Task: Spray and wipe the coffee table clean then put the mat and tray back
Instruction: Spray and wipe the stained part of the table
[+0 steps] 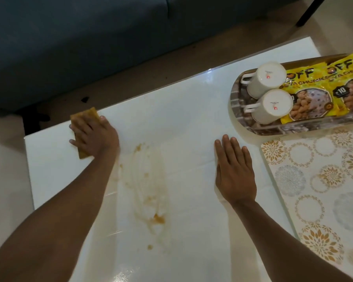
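A yellow cloth [84, 127] is pressed flat under the spread left hand [96, 137] at the table's [188, 110] far-left edge, beside a brown smear [149, 186]. The right hand [234, 171] is laid flat, fingers together. The mat [322, 190] and tray [236, 100] are seen at right.

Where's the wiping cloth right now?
Head view, far left: the yellow cloth lies at the coffee table's far-left corner under the left hand, left of the brown smear.
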